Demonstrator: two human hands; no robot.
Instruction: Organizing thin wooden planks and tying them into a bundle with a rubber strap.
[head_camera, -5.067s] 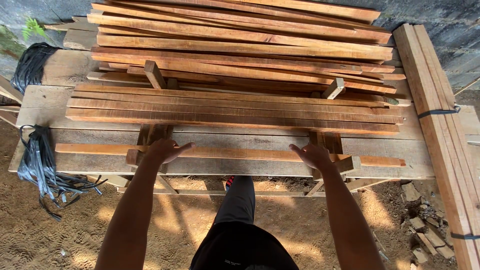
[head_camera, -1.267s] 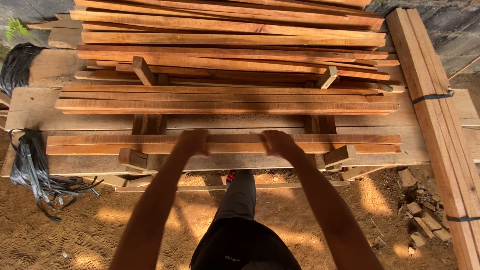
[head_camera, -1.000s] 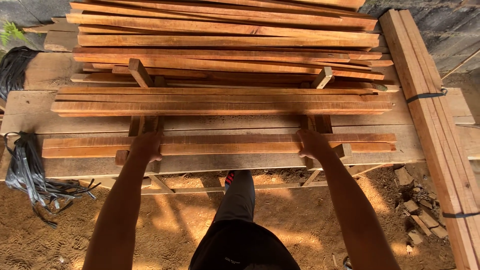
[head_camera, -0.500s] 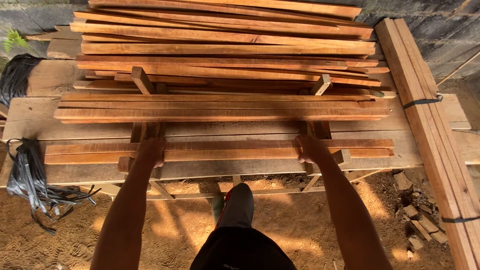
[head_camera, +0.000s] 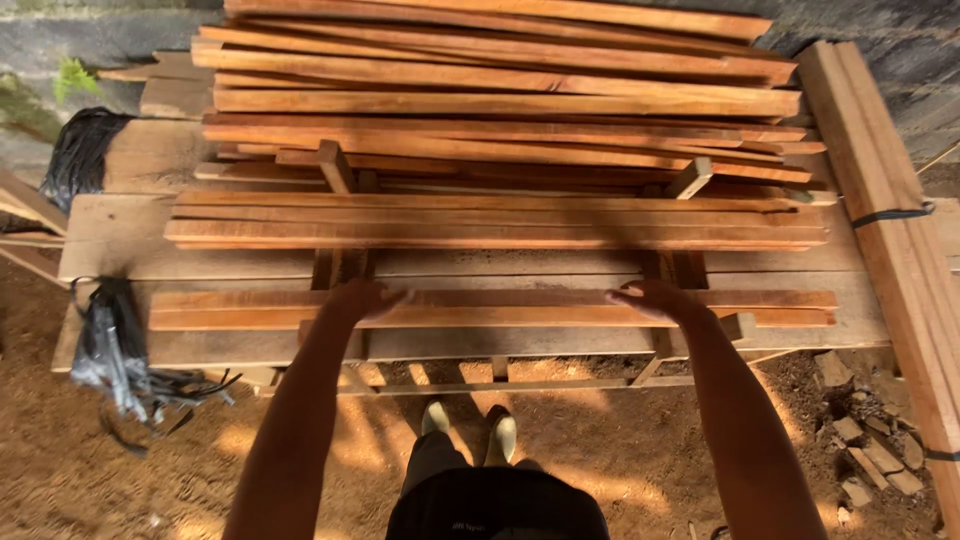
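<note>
Two long reddish wooden slats (head_camera: 500, 308) lie side by side across the front of a bench of pale planks (head_camera: 120, 230). My left hand (head_camera: 365, 298) hovers flat at the left part of these slats, fingers apart and pointing right, holding nothing. My right hand (head_camera: 655, 300) mirrors it over the right part, fingers apart and pointing left, with nothing in its grip. Behind the pair lies a neat row of several similar slats (head_camera: 500, 225).
A tall loose pile of slats (head_camera: 500, 100) fills the back, with short upright blocks (head_camera: 335, 165) poking out. Strapped long boards (head_camera: 880, 170) run along the right. Black strapping (head_camera: 110, 340) hangs at the left, and rubble (head_camera: 860, 440) lies on the dirt floor.
Both hands let go of the front slats and now rest open over them. My body has shifted back, so both feet show under the bench edge.
</note>
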